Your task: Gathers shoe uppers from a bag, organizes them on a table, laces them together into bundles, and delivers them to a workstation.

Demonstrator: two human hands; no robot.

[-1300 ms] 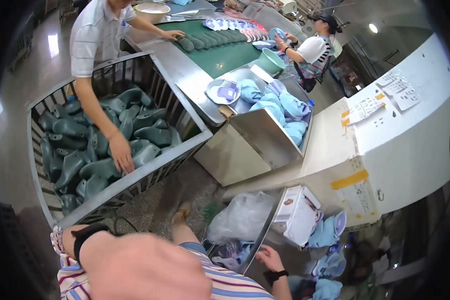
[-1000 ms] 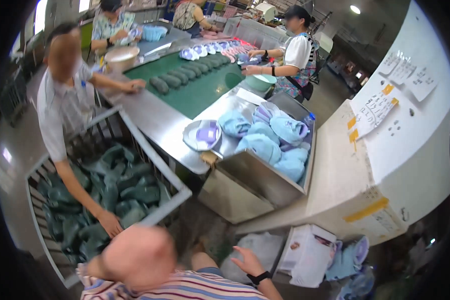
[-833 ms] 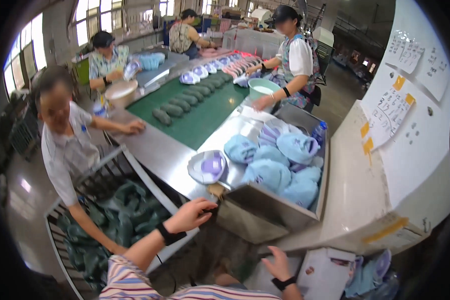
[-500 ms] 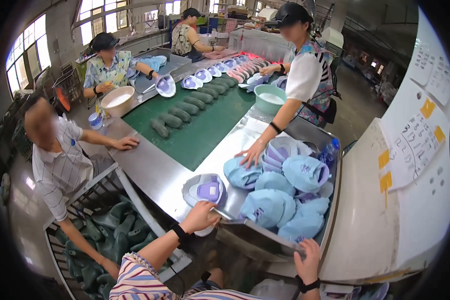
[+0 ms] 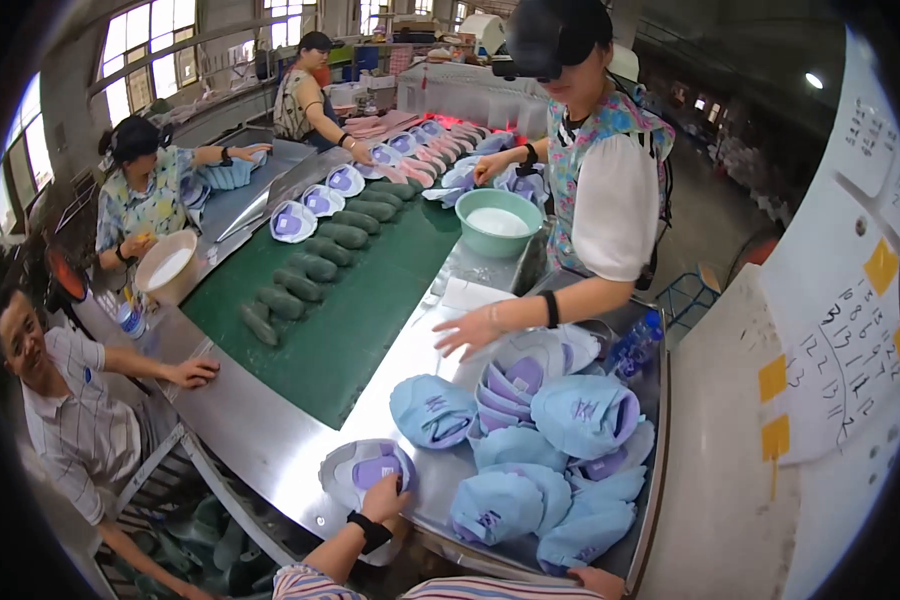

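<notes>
At the near edge of the metal table, my left hand (image 5: pixel 383 500) is closed, its bent fingers on the near right edge of a grey and purple shoe upper (image 5: pixel 342 475). The upper lies with its opening upward. Low in the picture, my right hand (image 5: pixel 598 582) is at the table's near rim beside the pile; its fingers are mostly cut off. Between and beyond my hands lie several light-blue covered shoe uppers (image 5: pixel 495 503), with a nested stack of white and purple uppers (image 5: pixel 510 395) among them. A co-worker's hand (image 5: pixel 470 328) hovers above the table beyond the pile.
A green conveyor belt (image 5: pixel 320 385) carries dark green shoe lasts (image 5: pixel 315 266) and uppers. A green basin (image 5: pixel 500 222) and a beige basin (image 5: pixel 165 262) flank it. A barred cart (image 5: pixel 220 500) with lasts stands left, beside another person. A blue bottle (image 5: pixel 635 345) lies right.
My left hand has moved onto the grey and purple upper. My view has shifted. The near co-worker's hand has lifted off the blue pile; the far-left co-worker no longer holds an upper.
</notes>
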